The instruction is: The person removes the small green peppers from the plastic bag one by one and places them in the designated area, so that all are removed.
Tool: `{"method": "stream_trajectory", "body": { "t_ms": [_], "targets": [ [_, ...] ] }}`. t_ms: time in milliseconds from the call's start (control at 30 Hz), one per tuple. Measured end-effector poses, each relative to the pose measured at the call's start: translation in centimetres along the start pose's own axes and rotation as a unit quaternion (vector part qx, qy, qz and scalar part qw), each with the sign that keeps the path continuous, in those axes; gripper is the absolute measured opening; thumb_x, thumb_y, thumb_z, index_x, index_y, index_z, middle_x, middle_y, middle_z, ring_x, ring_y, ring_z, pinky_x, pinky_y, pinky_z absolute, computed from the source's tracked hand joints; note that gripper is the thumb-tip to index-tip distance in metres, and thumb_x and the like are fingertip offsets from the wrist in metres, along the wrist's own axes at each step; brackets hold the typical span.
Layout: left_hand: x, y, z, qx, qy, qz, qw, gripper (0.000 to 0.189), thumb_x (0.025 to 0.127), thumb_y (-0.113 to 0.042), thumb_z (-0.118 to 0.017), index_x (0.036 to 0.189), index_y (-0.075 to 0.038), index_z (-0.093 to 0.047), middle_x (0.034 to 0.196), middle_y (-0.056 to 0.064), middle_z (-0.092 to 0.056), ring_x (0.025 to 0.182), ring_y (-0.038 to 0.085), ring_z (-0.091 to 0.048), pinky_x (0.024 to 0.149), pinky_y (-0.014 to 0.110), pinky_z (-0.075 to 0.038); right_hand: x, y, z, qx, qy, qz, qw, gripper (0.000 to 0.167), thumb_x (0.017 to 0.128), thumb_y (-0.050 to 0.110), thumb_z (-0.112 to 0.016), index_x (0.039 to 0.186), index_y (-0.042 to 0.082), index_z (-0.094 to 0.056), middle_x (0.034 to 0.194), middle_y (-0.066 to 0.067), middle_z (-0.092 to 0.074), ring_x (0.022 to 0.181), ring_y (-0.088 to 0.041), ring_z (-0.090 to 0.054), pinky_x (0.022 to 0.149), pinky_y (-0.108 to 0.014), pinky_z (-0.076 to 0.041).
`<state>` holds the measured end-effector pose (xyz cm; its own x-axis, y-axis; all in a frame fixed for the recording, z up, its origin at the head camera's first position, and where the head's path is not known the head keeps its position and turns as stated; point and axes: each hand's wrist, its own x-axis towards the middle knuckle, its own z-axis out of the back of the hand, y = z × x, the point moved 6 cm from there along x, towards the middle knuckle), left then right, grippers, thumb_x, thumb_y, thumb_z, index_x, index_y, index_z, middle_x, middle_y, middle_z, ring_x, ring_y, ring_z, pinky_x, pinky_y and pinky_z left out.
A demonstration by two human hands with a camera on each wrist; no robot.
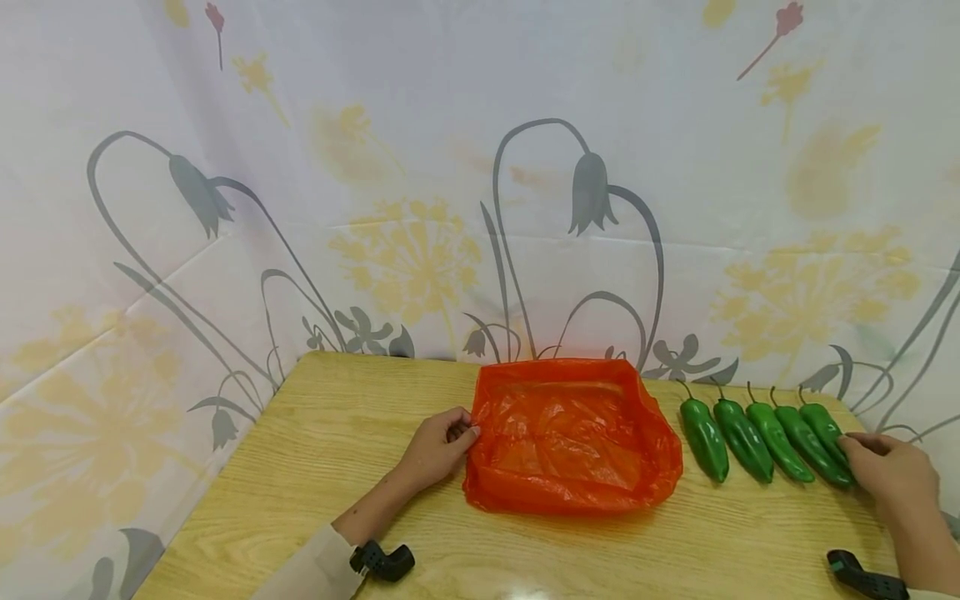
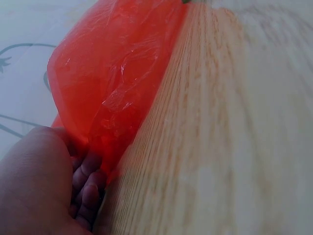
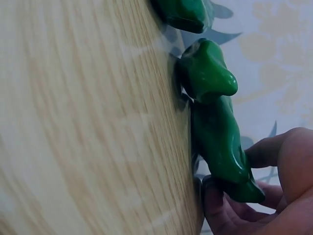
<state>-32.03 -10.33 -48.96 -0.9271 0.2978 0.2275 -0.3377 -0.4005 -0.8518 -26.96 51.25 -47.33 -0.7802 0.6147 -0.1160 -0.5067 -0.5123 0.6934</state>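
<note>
An orange-red plastic bag [image 1: 562,496] lies with its mouth spread wide on the table. At its left edge my left hand [image 1: 438,450] pinches the rim; the left wrist view shows the curled fingers of that hand [image 2: 73,181] against the thin plastic. Right of the bag, several long green chili peppers lie side by side, stems pointing to the back. The outermost green chili pepper [image 1: 821,425] is gripped by my right hand [image 1: 896,475]. In the right wrist view, the thumb and fingers of this hand [image 3: 288,191] are around its end, partly behind a neighbouring pepper [image 3: 217,139].
The wooden table [image 1: 337,417] meets a floral cloth backdrop [image 1: 420,167] at its back and left sides. The leftmost pepper [image 1: 705,442] lies close to the bag's right side. Each wrist carries a small black camera [image 1: 382,562].
</note>
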Motion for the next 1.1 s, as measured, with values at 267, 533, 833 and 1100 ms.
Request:
{"method": "stream_trajectory", "body": {
  "t_ms": [267,533,833,1100],
  "targets": [
    [0.0,0.1,0.0,0.009,-0.002,-0.001,1.0,0.007,0.103,-0.017,-0.069,0.097,-0.013,-0.07,0.082,-0.002,-0.063,0.068,0.01,-0.053,0.062,0.022,-0.046,-0.1,0.1,0.0,-0.011,-0.005,0.005,0.9999,0.057,0.109,0.027,-0.041,0.148,-0.015,-0.043,0.148,-0.042,-0.036,0.132,-0.059,-0.039,0.103,-0.066,-0.042],
    [-0.1,-0.1,0.0,0.01,0.0,-0.005,0.9999,0.007,0.103,-0.017,-0.069,0.097,-0.013,-0.071,0.082,-0.003,-0.063,0.067,0.009,-0.053,0.062,0.023,-0.046,-0.4,0.2,0.0,-0.017,-0.011,-0.002,0.9998,0.056,0.109,0.026,-0.041,0.148,-0.014,-0.044,0.149,-0.042,-0.036,0.134,-0.061,-0.035,0.106,-0.068,-0.039],
    [0.0,0.0,0.1,0.009,0.0,0.006,0.9999,0.008,0.105,-0.019,-0.068,0.098,-0.015,-0.07,0.08,-0.004,-0.062,0.067,0.009,-0.053,0.062,0.022,-0.045,-1.3,1.2,0.8,-0.049,-0.037,0.014,0.998,0.052,0.108,0.024,-0.041,0.139,-0.018,-0.047,0.139,-0.043,-0.043,0.127,-0.059,-0.042,0.103,-0.067,-0.039],
    [0.0,0.2,0.1,-0.011,-0.004,0.008,0.9999,0.012,0.106,-0.022,-0.067,0.101,-0.012,-0.072,0.085,-0.001,-0.064,0.071,0.011,-0.055,0.065,0.023,-0.048,-2.6,3.8,1.1,-0.044,-0.059,0.078,0.9943,0.054,0.108,0.025,-0.04,0.142,-0.017,-0.047,0.137,-0.042,-0.047,0.119,-0.058,-0.046,0.09,-0.066,-0.045]
  ]
}}
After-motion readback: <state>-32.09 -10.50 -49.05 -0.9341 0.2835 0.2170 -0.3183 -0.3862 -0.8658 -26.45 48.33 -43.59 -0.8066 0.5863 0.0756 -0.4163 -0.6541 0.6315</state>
